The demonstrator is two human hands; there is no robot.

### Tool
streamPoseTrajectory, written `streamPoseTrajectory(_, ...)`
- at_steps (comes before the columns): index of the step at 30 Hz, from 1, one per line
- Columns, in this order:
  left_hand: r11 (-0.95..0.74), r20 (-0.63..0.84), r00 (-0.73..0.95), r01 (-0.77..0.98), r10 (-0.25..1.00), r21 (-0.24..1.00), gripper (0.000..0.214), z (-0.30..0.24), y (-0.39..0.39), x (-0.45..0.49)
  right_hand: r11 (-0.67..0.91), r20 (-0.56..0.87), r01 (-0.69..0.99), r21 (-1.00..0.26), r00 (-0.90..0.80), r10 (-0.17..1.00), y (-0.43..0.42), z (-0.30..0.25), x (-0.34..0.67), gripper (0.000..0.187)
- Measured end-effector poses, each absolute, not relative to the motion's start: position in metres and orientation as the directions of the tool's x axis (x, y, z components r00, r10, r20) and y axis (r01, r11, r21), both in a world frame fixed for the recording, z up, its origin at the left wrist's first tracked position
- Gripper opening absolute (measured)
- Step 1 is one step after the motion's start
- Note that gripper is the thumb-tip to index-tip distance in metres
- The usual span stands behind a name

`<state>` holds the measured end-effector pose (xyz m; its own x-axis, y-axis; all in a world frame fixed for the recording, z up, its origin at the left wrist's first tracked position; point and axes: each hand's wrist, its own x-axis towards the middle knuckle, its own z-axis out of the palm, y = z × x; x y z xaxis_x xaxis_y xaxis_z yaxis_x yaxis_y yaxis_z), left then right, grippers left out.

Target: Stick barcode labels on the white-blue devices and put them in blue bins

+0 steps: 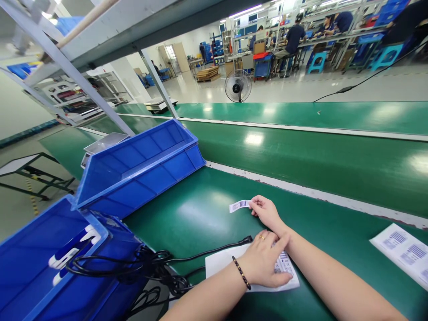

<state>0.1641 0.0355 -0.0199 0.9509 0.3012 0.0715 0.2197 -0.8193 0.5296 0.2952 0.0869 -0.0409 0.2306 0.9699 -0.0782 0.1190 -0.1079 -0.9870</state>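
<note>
Between thumb and fingertips, my right hand pinches one end of a small white barcode label, held out over the green work surface. My left hand, with a beaded bracelet at the wrist, lies flat with thumb spread on a white label sheet. Printed barcodes show beside its thumb; the hand covers the rest. My right forearm passes close by the left fingertips. A black power cable's plug end lies at the sheet's upper edge.
Left of the hands, black cables bunch against a blue bin holding blue-and-white devices. Another blue bin stands behind. A second label sheet lies at right. Beyond are a fan and people at benches.
</note>
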Motion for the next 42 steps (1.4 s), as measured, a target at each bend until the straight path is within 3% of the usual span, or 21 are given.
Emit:
streamPoseTrajectory(10,-0.803,0.172,0.936,0.156,0.306,0.575,0.064,-0.0219,0.0354,0.1638,-0.106,-0.071,0.14,-0.984,0.234,0.97,0.0861,-0.04,0.2947,0.02)
streamPoseTrajectory(19,-0.796,0.173,0.938,0.147,0.301,0.587,0.061,-0.0207,0.036,0.1629,-0.108,-0.07,0.15,-0.983,0.236,0.969,0.086,-0.0375,0.2944,0.02)
streamPoseTrajectory(27,-0.805,0.136,0.943,0.179,0.305,0.565,0.084,-0.0204,0.0371,0.1629,-0.102,-0.064,0.151,-0.983,0.237,0.969,0.0861,-0.0399,0.2944,0.021)
streamPoseTrajectory(39,-0.831,0.184,0.938,0.155,0.293,0.534,0.047,-0.0232,0.0364,0.164,-0.091,-0.046,0.183,-0.979,0.234,0.971,0.0855,-0.0386,0.293,0.021)
streamPoseTrajectory(42,-0.813,0.177,0.935,0.162,0.308,0.559,0.055,-0.0215,0.0366,0.1638,-0.093,-0.05,0.176,-0.98,0.233,0.971,0.086,-0.0387,0.2933,0.021)
